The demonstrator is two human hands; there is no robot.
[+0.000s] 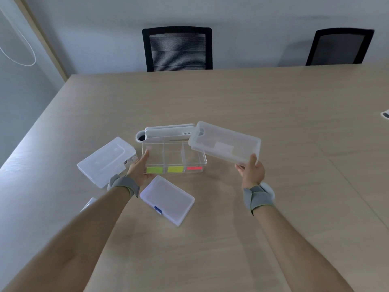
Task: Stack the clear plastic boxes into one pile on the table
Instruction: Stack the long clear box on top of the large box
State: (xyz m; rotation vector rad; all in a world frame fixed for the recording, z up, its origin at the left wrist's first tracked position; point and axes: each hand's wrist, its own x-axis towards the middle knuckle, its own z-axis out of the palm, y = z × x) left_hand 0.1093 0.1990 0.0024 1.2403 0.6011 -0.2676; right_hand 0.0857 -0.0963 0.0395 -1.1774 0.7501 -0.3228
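Observation:
My right hand [251, 171] grips the near corner of a frosted lidded box [225, 143] and holds it tilted above the table, its left end over the divided box. My left hand [140, 168] grips the left end of that clear divided box [174, 155], which has three compartments and green, yellow and red strips along its front. A flat clear case with a blue latch [167, 200] lies on the table just in front of it. Another frosted lidded box [106, 162] lies to the left, beside my left wrist.
A white plastic holder [166, 132] sits right behind the divided box. The edge of a further clear item [88, 204] peeks out beside my left forearm. Two black mesh chairs [177, 49] stand at the table's far edge. A small white object [385, 114] lies at the right border.

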